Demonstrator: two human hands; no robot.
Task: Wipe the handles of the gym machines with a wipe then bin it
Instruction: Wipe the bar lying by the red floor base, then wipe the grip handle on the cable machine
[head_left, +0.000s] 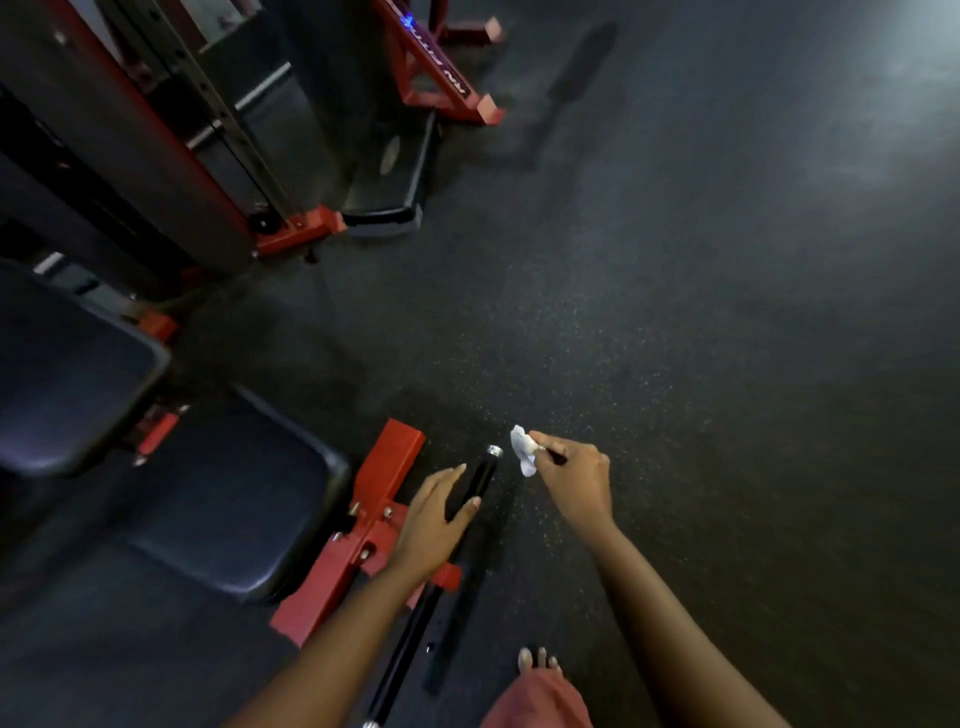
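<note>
Pinching a crumpled white wipe between thumb and fingers, the right hand sits just beside the black handle, near its chrome tip but not touching. The left hand holds the handle lower down, thumb on one side and fingers on the other, right by the red frame.

Both bare forearms are reaching forward and down from the bottom edge, the left one angling in from lower left. The left hand is cupping the handle, with the thumb lying across its right side and the fingers sitting fairly straight along the other. The right hand is hovering just right of it and a bit further out, fingers curling in and pinching the wipe at the tips. The hands aren't touching each other.
</note>
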